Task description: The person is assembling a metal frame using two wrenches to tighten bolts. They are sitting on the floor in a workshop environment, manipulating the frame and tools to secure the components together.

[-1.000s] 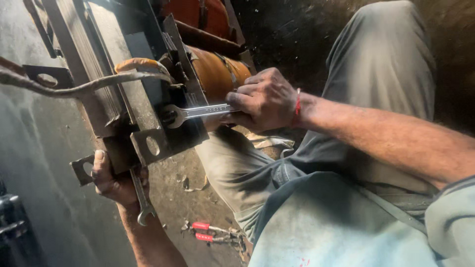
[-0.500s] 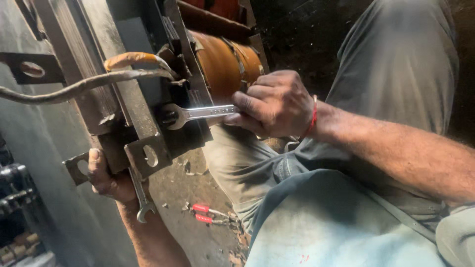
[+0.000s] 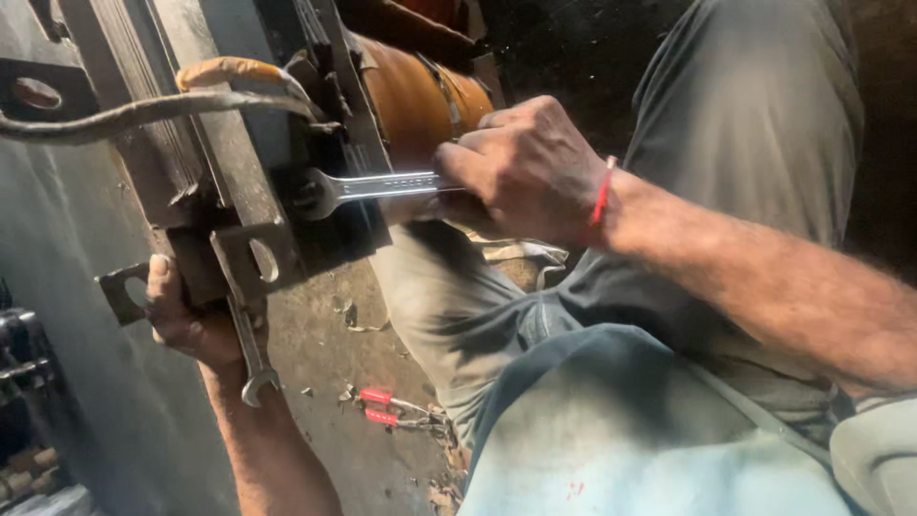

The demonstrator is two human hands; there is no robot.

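1. Since half a second ago, the right hand (image 3: 530,167) and its silver spanner (image 3: 368,186) sit a little further right and lower in view, and the whole metal frame has shifted with them; the grip itself looks unchanged.
2. Silver spanner: it lies nearly level, its ring end set against a fastener on the dark steel bracket (image 3: 239,205), its shaft running right into the right hand.
3. Right hand: fingers are wrapped tight around the spanner's handle end; a red thread band (image 3: 603,191) circles the wrist.
4. Left hand (image 3: 181,320): it is under the bracket, closed around a second spanner (image 3: 250,358) whose open jaw end hangs downward, just below the fist.
5. The hands are well apart, one on each side of the bracket.
6. Beside the bracket, an orange cylinder (image 3: 415,96) lies behind the right hand, and a thick cable (image 3: 143,110) with an orange-sleeved end curves across the frame's upper left.
7. On the dusty floor (image 3: 325,382) below lie red-handled pliers (image 3: 387,408), near the person's grey-trousered knee.
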